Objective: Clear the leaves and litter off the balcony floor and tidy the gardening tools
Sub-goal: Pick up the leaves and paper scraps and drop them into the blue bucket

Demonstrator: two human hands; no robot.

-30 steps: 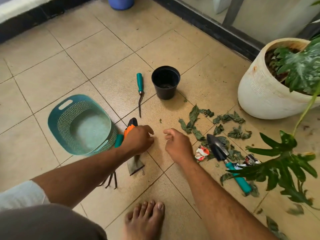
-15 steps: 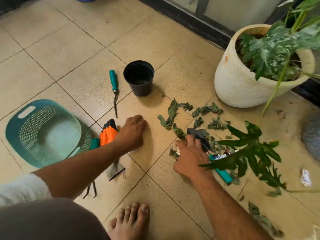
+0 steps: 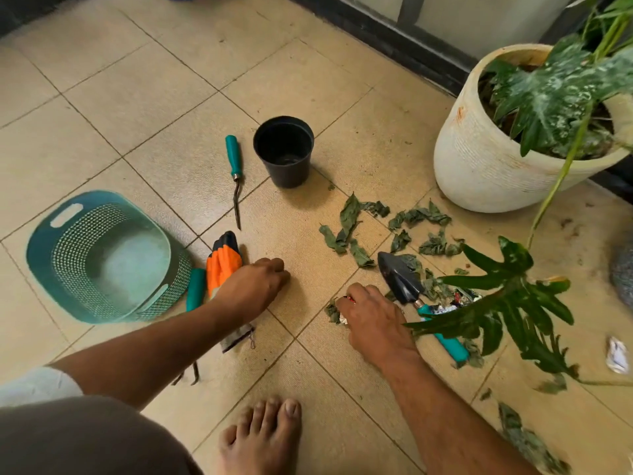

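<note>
Head view, right hand point(image 3: 375, 323) curled on litter scrap point(image 3: 348, 299) — left hand point(image 3: 251, 289) fisted on floor

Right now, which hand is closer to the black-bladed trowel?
Right. The right hand sits just beside the trowel, gathering litter, while the left hand rests on the floor by the orange glove.

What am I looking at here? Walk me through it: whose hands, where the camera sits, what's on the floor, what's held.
No machine: a person wears a camera on the head, looking down at their own bare hands. The left hand rests fisted on the beige tiled floor beside an orange work glove. The right hand is closed on a crumpled scrap of litter. Around lie a teal plastic basket, an empty black plastic pot, a teal-handled weeder, a black trowel with teal handle, wilted green leaves, and a white planter.
</note>
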